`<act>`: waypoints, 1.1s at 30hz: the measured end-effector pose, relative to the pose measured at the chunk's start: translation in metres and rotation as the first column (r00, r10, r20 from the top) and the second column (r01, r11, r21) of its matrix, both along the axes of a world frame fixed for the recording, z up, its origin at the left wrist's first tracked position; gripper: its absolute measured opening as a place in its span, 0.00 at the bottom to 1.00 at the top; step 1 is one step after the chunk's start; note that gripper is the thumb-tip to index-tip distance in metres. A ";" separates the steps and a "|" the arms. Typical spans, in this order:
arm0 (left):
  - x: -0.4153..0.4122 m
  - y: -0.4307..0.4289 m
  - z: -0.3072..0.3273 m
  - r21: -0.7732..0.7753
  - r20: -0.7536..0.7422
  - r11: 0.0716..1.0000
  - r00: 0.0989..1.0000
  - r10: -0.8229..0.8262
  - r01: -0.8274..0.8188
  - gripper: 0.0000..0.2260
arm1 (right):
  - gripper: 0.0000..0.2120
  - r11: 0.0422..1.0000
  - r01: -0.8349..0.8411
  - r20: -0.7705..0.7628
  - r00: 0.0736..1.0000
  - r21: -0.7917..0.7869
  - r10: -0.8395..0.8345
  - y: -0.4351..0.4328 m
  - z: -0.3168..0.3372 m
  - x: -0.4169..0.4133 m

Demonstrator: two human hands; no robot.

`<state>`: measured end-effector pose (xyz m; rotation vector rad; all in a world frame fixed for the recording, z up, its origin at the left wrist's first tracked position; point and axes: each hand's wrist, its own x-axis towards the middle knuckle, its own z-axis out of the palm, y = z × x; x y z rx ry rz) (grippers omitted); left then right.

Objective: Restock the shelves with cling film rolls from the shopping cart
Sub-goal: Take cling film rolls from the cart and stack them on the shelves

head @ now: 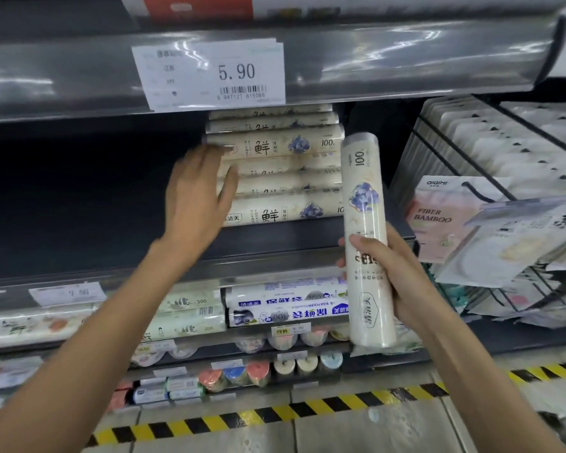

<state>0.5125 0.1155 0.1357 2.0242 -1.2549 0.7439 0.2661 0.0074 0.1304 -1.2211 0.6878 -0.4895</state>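
Note:
A stack of cream cling film rolls (275,171) with blue flower prints lies on the dark middle shelf (275,253). My left hand (196,191) reaches up with straight fingers and touches the left ends of the stacked rolls. My right hand (392,276) grips another cream cling film roll (365,223) around its lower half, holding it upright just right of the stack. The shopping cart is out of view.
The middle shelf is dark and bare left of the stack. A price tag (209,73) reading 5.90 hangs on the shelf edge above. Lower shelves hold more rolls (285,305). Wire racks with packaged goods (471,223) stand at right. Yellow-black tape (275,416) marks the floor.

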 end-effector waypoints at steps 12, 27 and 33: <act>0.009 0.090 -0.103 0.198 0.166 0.938 0.953 0.253 -0.283 0.18 | 0.11 0.959 -0.197 -0.176 0.971 -0.205 0.162 -0.004 0.034 0.047; -0.084 0.090 -0.026 0.101 -0.526 0.986 0.849 -0.057 0.129 0.24 | 0.22 0.990 0.025 0.142 0.989 0.136 -0.045 0.037 0.019 0.023; -0.112 0.089 0.031 0.093 -0.780 0.911 0.598 -0.185 0.403 0.30 | 0.36 0.963 -0.021 0.270 0.961 0.268 -0.054 0.069 0.019 0.021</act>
